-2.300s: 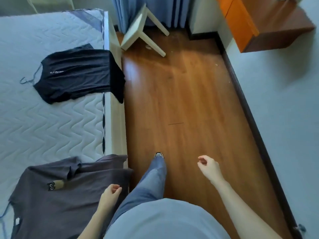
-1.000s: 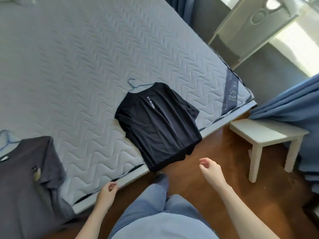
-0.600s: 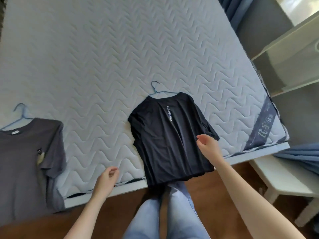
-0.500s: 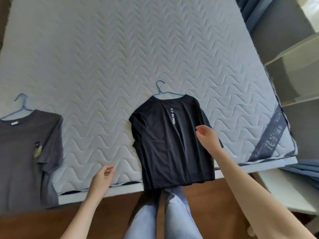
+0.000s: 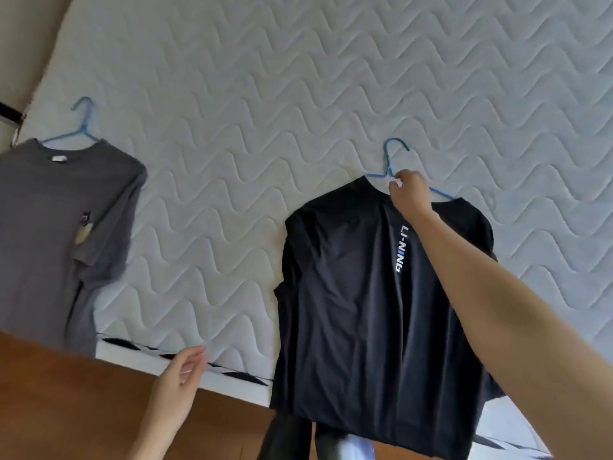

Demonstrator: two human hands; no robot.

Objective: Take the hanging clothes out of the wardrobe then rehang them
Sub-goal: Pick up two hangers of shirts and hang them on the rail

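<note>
A black T-shirt (image 5: 358,293) with white lettering lies flat on the mattress, on a blue hanger (image 5: 393,157) whose hook points away from me. Its hem hangs over the bed's edge. My right hand (image 5: 409,194) is at the shirt's collar with its fingertips pinched on the hanger's neck. A grey T-shirt (image 5: 59,227) on a second blue hanger (image 5: 81,127) lies at the left of the bed. My left hand (image 5: 180,376) hovers near the bed's edge, fingers loosely curled, holding nothing.
The white quilted mattress (image 5: 298,94) fills most of the view. Brown wooden floor (image 5: 66,403) runs along the near edge of the bed. My legs show below the black shirt's hem.
I have turned from the floor to face the bed. My right hand has reached from the black shirt's sleeve up to its collar and closed on the hanger. The left hand stayed low.
</note>
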